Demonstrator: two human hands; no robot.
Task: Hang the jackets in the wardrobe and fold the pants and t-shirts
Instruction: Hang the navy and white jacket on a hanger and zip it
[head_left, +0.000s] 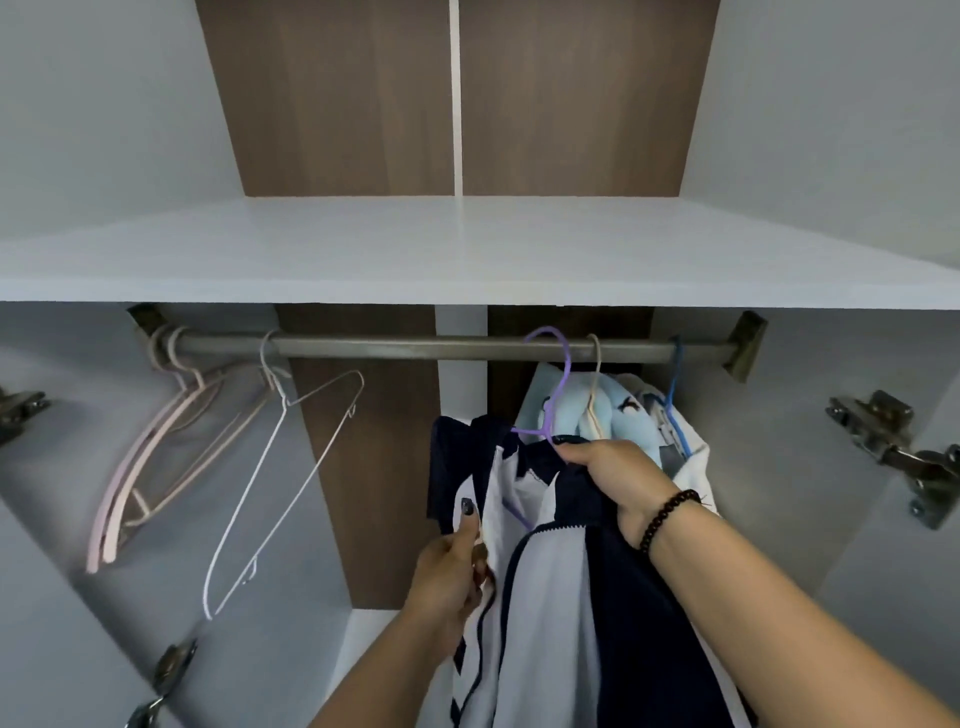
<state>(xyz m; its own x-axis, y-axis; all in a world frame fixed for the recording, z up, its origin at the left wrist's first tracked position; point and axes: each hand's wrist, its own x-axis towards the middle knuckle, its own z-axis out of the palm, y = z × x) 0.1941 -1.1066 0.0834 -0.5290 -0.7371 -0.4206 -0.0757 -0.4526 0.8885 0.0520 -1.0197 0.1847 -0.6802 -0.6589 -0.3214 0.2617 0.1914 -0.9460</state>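
Left to right: pink hangers (156, 457) and a white wire hanger (280, 483) hang spare on the rail (415, 347). My left hand (447, 582) pinches the navy-and-white jacket (550, 597) by its front edge; my right hand (613, 478) grips its collar on the purple hanger (558, 384), hooked beside the hung light-blue garment (618, 415). Best practice, I judge: square the shoulders before easing either grip.
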